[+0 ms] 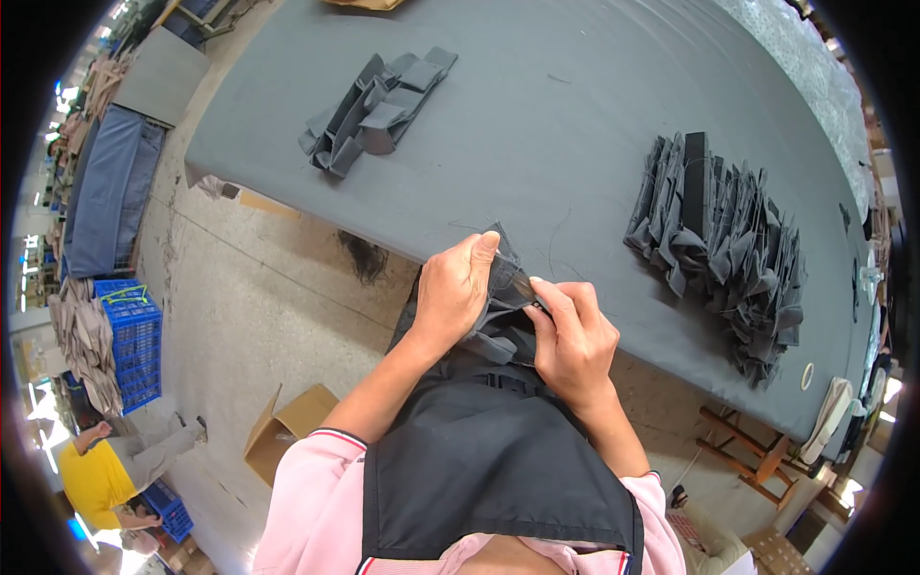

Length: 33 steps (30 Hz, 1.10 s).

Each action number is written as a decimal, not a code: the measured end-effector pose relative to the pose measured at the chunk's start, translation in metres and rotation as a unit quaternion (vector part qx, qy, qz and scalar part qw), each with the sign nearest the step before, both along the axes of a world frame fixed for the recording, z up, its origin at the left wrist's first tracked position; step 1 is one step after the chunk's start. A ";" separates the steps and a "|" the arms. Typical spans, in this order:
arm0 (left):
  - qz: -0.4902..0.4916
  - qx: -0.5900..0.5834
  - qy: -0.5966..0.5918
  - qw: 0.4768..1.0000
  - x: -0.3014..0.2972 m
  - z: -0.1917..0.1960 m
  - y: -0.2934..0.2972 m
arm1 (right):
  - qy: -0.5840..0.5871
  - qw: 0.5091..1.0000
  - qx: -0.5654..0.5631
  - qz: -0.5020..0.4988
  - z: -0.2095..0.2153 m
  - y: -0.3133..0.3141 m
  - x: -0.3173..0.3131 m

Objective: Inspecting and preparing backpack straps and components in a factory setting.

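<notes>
At the near edge of the grey-covered table, my left hand (452,292) is closed on a dark grey fabric piece (491,343), its thumb pressing near the upper end. The piece hangs in folds against my black apron (498,460), and loose threads stick out of it. Close beside, my right hand (578,335) is closed around small thread snips (523,287); a short metal blade shows at the fabric, while the handles are mostly hidden by the fingers. Whether the blade touches a thread is too small to tell.
On the table (537,125) lie a small heap of folded grey pieces (383,110) and a larger threaded bundle (719,240) at right. An open cardboard box (287,426), blue crates (132,345) and a wooden stool (752,450) stand around. A person in yellow (96,479) is at far left.
</notes>
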<state>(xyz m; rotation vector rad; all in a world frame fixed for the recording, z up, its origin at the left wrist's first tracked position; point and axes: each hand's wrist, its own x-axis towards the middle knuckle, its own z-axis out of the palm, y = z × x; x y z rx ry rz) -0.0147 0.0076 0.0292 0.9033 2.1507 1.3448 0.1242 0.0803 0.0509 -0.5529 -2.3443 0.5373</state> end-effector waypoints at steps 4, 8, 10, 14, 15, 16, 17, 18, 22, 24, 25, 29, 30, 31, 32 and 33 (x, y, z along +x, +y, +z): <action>-0.001 0.004 -0.004 1.000 0.002 0.000 0.000 | -0.028 0.999 -0.011 0.011 0.001 0.000 -0.003; -0.016 0.035 -0.072 0.997 -0.002 -0.010 -0.004 | -0.005 0.998 -0.065 -0.004 -0.001 0.000 0.000; -0.029 0.032 -0.107 0.993 -0.005 -0.014 -0.005 | -0.016 0.995 -0.094 0.011 -0.002 0.007 0.000; -0.095 0.017 -0.230 0.968 -0.017 -0.010 -0.009 | -0.033 0.990 -0.131 0.049 0.007 0.016 0.005; -0.129 0.005 -0.250 0.960 -0.019 -0.007 -0.009 | -0.047 0.990 -0.112 0.072 0.010 0.018 0.007; -0.133 0.001 -0.252 0.959 -0.019 -0.003 -0.010 | -0.072 0.990 -0.082 0.090 0.011 0.022 0.007; -0.132 -0.001 -0.254 0.958 -0.019 0.001 -0.010 | -0.074 0.990 -0.084 0.091 0.011 0.025 0.006; -0.142 -0.010 -0.260 0.955 -0.019 0.004 -0.010 | -0.065 0.990 -0.041 0.117 0.011 0.028 0.003; -0.189 -0.005 -0.261 0.947 -0.022 0.000 -0.010 | -0.069 0.980 0.040 0.182 0.019 0.034 0.000; -0.193 -0.007 -0.261 0.946 -0.022 -0.002 -0.011 | -0.075 0.976 0.053 0.199 0.018 0.036 0.000; -0.198 -0.008 -0.261 0.945 -0.022 -0.003 -0.012 | -0.082 0.971 0.066 0.215 0.017 0.036 0.000; -0.203 -0.001 -0.265 0.942 -0.021 -0.005 -0.014 | -0.084 0.967 0.061 0.231 0.018 0.037 0.000; -0.209 -0.003 -0.270 0.940 -0.021 -0.004 -0.014 | -0.084 0.966 0.050 0.238 0.017 0.037 0.002; -0.214 -0.006 -0.274 0.938 -0.021 -0.003 -0.015 | -0.084 0.965 0.039 0.245 0.015 0.037 0.003; -0.215 -0.007 -0.275 0.937 -0.021 0.001 -0.015 | -0.085 0.965 0.038 0.244 0.016 0.036 0.003; -0.215 -0.025 -0.290 0.932 -0.021 0.007 -0.015 | -0.081 0.965 0.028 0.246 0.018 0.035 0.002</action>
